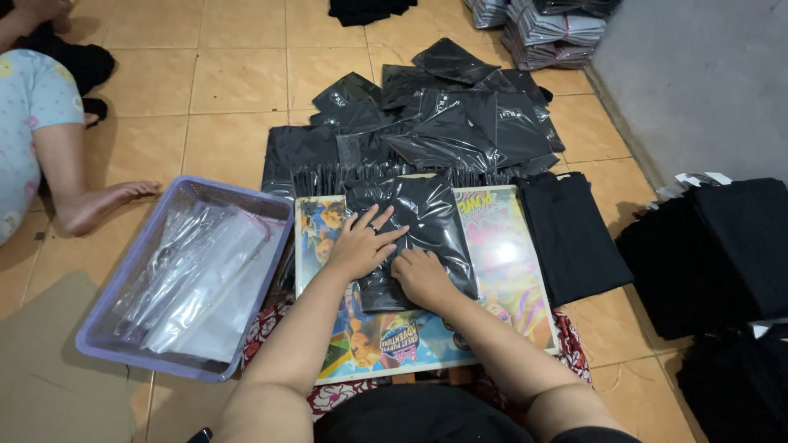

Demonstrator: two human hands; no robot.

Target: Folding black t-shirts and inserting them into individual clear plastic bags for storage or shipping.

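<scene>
You pressed both hands flat on a bagged black garment (414, 234) that lay on a colourful board (505, 254) across your lap, above the tiled floor (238, 78). Your left hand (359, 244), a ring on one finger, spread its fingers wide over the packet's left half. Your right hand (421, 276) lay beside it on the lower part, fingers loosely curled and pushing down. Neither hand gripped anything; both only bore on the plastic, as if smoothing it or squeezing out air.

Judging by the layout, the packing was partly done. A heap of finished packets (443, 115), glossy black in clear sleeves, was fanned out on the floor just beyond the board, some overlapping. More wrapped stacks (546, 29) stood farther off by the grey wall (698, 82). Unbagged work remained: one folded black garment (570, 238) lay just right of the board, and piles of dark folded cloth (722, 254) sat farther to your right.

The lavender basket (103, 328) at your left, touching the board's edge, held a loose sheaf of empty clear bags (201, 279), lying slanted and filling most of its floor. Nothing else could be made out in it.

Another person (37, 131) in a pale patterned top sat at the far left, one bare foot (115, 201) near the basket's rim, taking no part in your packet. A sheet of cardboard (49, 361) lay at the lower left.
</scene>
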